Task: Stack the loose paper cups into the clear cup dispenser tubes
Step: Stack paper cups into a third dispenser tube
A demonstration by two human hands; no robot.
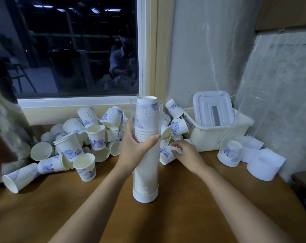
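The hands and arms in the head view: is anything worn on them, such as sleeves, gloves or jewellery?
Nothing worn shows. The left hand and the right hand are bare, with no gloves or rings to be seen. The left forearm and the right forearm are bare too, down to the picture's lower edge: no sleeve, watch or bracelet shows.

On the table (183,199) before us stands an upright tube (146,172) with a stack of cups (147,106) inside. Our left hand (134,146) grips its middle; our right hand (185,153) touches a fallen cup (166,157) just right of it. Loose cups (82,137) lie heaped behind and left, under a window (75,50); a bin (219,137) holding a lid (212,109) sits behind right.
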